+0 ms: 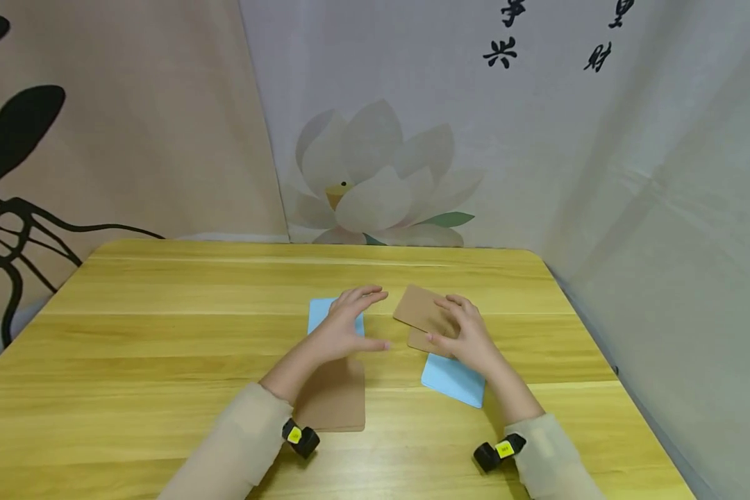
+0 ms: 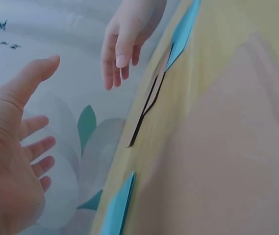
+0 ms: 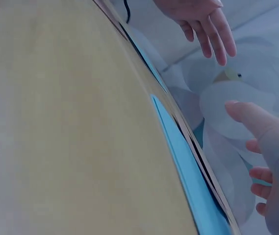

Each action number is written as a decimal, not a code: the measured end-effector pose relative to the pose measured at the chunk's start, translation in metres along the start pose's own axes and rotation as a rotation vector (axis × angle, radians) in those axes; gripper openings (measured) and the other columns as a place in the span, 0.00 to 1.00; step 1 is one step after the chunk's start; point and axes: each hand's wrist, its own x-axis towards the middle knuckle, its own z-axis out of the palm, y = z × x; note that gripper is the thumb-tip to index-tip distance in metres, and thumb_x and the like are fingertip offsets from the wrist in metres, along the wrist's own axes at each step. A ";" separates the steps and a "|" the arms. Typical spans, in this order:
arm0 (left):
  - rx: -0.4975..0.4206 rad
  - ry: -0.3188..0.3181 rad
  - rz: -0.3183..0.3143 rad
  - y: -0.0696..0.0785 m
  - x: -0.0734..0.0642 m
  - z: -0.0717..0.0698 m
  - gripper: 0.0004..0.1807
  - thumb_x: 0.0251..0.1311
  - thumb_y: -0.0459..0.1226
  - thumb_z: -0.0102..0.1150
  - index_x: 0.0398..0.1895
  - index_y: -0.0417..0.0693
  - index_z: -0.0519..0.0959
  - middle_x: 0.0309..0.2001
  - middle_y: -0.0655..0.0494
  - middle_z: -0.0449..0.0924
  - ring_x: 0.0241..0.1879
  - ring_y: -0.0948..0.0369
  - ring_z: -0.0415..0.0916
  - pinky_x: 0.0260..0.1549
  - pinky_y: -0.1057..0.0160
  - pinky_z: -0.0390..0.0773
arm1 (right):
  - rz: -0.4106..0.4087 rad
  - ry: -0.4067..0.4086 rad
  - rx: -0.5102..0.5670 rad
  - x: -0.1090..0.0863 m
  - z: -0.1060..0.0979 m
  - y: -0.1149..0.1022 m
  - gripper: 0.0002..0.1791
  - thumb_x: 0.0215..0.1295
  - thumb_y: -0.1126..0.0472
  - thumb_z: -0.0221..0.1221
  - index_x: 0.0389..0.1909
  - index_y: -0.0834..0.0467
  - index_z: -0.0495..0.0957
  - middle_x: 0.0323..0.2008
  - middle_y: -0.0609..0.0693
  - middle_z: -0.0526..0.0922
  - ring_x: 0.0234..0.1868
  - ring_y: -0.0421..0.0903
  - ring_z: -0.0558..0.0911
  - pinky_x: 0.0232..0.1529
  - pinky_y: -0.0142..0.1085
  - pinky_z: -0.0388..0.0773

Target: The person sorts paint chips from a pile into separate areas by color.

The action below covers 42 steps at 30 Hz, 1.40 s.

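Observation:
Above the table my left hand [image 1: 344, 326] hovers with fingers spread and nothing in them. Beneath it lie a blue card [image 1: 320, 312] and, nearer me, a larger brown sheet or stack [image 1: 334, 399], both partly hidden by the hand and wrist. My right hand [image 1: 465, 333] is held over two overlapping brown cards [image 1: 415, 305], its fingers loosely bent and holding nothing. A second blue card [image 1: 453, 380] lies under the right wrist. Both palms face inward in the left wrist view, where the left hand [image 2: 16, 142] and right hand [image 2: 124, 41] stand apart above the cards.
The cards lie on a yellow wooden table [image 1: 162, 347] with rounded far corners. Behind it hangs a pale curtain [image 1: 412, 55] with a lotus print and dark characters. Each wrist carries a small black camera [image 1: 303, 439] with a yellow label.

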 end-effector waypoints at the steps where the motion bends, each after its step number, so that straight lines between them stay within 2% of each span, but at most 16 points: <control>1: -0.003 0.001 0.000 0.000 0.004 0.000 0.46 0.47 0.48 0.74 0.69 0.45 0.65 0.69 0.53 0.58 0.69 0.51 0.48 0.63 0.40 0.45 | 0.006 0.001 -0.001 0.002 -0.001 0.002 0.39 0.57 0.52 0.68 0.68 0.59 0.65 0.69 0.62 0.54 0.67 0.63 0.54 0.57 0.63 0.60; 5: 0.008 0.000 -0.001 0.000 0.021 0.002 0.44 0.48 0.48 0.73 0.69 0.46 0.65 0.69 0.52 0.58 0.69 0.50 0.49 0.63 0.40 0.45 | 0.029 0.012 -0.018 0.008 -0.004 0.009 0.39 0.57 0.53 0.68 0.67 0.58 0.65 0.70 0.63 0.53 0.65 0.63 0.57 0.57 0.62 0.61; 9: 0.060 -0.014 -0.009 -0.002 0.039 0.005 0.43 0.49 0.50 0.71 0.69 0.48 0.66 0.70 0.51 0.58 0.69 0.50 0.49 0.63 0.40 0.45 | 0.043 0.019 -0.036 0.013 -0.005 0.014 0.38 0.58 0.52 0.68 0.67 0.58 0.65 0.70 0.64 0.52 0.66 0.63 0.55 0.56 0.64 0.60; 14: 0.099 -0.051 -0.061 -0.004 0.055 0.010 0.44 0.48 0.53 0.71 0.69 0.50 0.67 0.71 0.51 0.57 0.70 0.51 0.46 0.64 0.41 0.42 | 0.061 0.016 -0.044 0.018 -0.005 0.019 0.38 0.58 0.50 0.67 0.67 0.58 0.65 0.70 0.64 0.52 0.67 0.64 0.53 0.57 0.66 0.57; 20: 0.130 -0.090 -0.106 -0.012 0.070 0.019 0.44 0.49 0.53 0.71 0.69 0.50 0.66 0.71 0.52 0.55 0.70 0.52 0.45 0.65 0.43 0.41 | 0.094 -0.006 -0.056 0.022 -0.006 0.025 0.40 0.57 0.46 0.66 0.68 0.57 0.65 0.70 0.64 0.52 0.68 0.64 0.52 0.58 0.66 0.55; 28: 0.160 -0.141 -0.150 -0.021 0.084 0.031 0.43 0.49 0.52 0.70 0.69 0.49 0.66 0.72 0.53 0.54 0.70 0.50 0.45 0.65 0.42 0.40 | 0.110 -0.028 -0.089 0.025 -0.009 0.032 0.44 0.55 0.40 0.66 0.69 0.56 0.64 0.70 0.63 0.52 0.69 0.64 0.49 0.59 0.67 0.48; 35: 0.209 -0.200 -0.181 -0.026 0.090 0.040 0.43 0.50 0.54 0.69 0.69 0.52 0.67 0.73 0.53 0.53 0.70 0.50 0.45 0.65 0.44 0.41 | 0.111 -0.053 -0.103 0.025 -0.011 0.035 0.44 0.54 0.39 0.66 0.69 0.54 0.64 0.70 0.61 0.53 0.68 0.64 0.51 0.59 0.65 0.50; 42: 0.290 -0.273 -0.188 -0.033 0.093 0.048 0.46 0.47 0.57 0.69 0.71 0.57 0.64 0.73 0.53 0.51 0.71 0.48 0.44 0.65 0.44 0.45 | 0.122 -0.083 -0.115 0.025 -0.013 0.039 0.45 0.53 0.40 0.67 0.69 0.55 0.64 0.71 0.61 0.53 0.69 0.65 0.50 0.59 0.66 0.50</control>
